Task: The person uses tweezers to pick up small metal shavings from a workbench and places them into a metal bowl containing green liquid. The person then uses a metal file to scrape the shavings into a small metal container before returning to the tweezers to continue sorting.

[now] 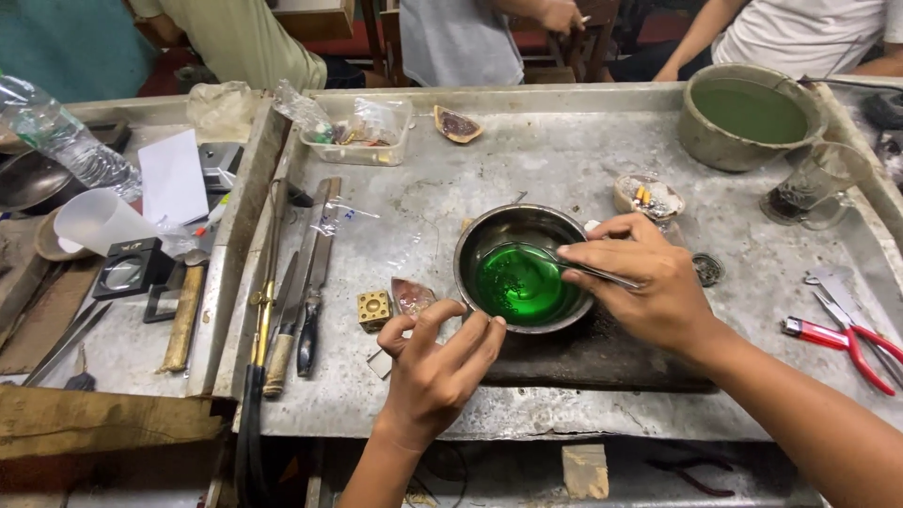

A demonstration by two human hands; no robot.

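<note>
Nearest me, the left hand point(435, 362) rests loosely open against the steel bowl point(489, 232) near the bench's front edge, steadying it. His right hand point(649, 282) pinches tweezers point(588, 270), tips dipped into green liquid point(520, 285), seemingly to fish something out.

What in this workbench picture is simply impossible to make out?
Head view only:
- What the thin metal tweezers in the right hand grip: submerged in green liquid in the round steel bowl.
- Left hand palm: turned away.
- Red-handled pliers: cut by the right edge.
</note>
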